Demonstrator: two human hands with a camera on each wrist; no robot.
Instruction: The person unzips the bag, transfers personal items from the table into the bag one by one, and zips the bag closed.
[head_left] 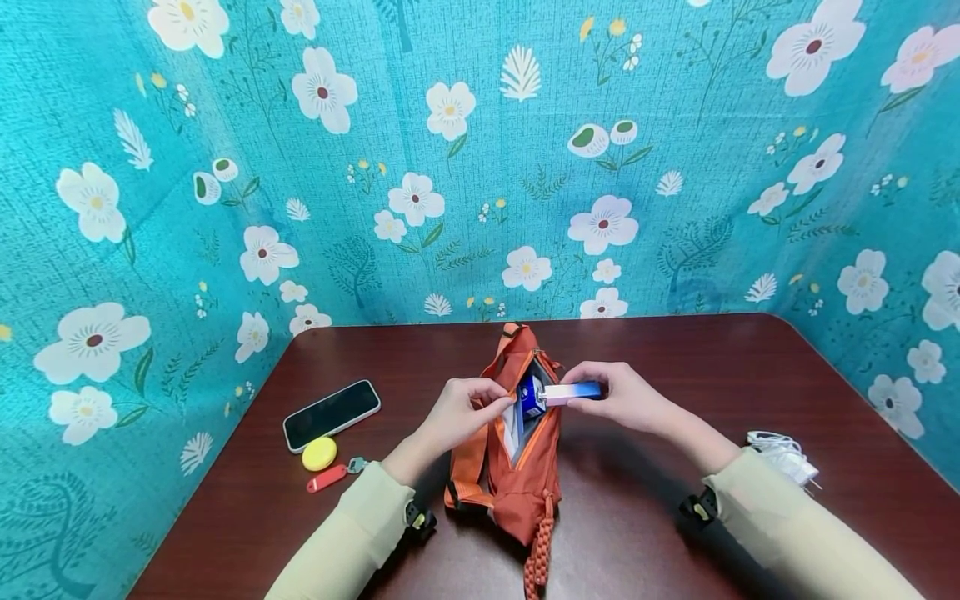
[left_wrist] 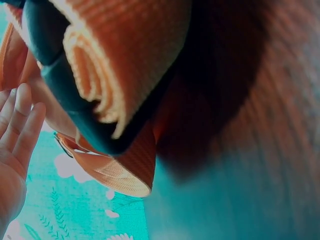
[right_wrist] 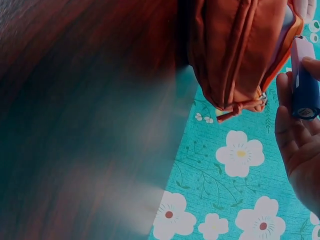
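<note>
An orange bag (head_left: 543, 458) lies on the dark tabletop (head_left: 412, 350) near the middle, its far end close to the back edge and its braided cord (head_left: 538, 550) trailing toward the near side. The zipped mouth gapes along its length, with a blue packet (head_left: 531, 400) inside.

The left hand (head_left: 461, 412) pinches the left rim of that mouth, thumb and fingertips nearly together. The right hand (head_left: 626, 396) comes in from the other side, fingers closed just wide enough to hold a pink-to-blue tube (head_left: 558, 393); the pink end sits over the opening, beside the packet, and whether they touch I cannot tell.

Toward the left edge, a phone (head_left: 332, 415) lies aslant, with a yellow disc (head_left: 319, 454) at its near corner and a red tag (head_left: 327, 478) with a key (head_left: 357, 465) just below. A white charger with cable (head_left: 787, 462) lies toward the right edge, beyond the right sleeve (head_left: 802, 517). A broad stretch of wood separates bag and charger; the left side has a narrower one.
</note>
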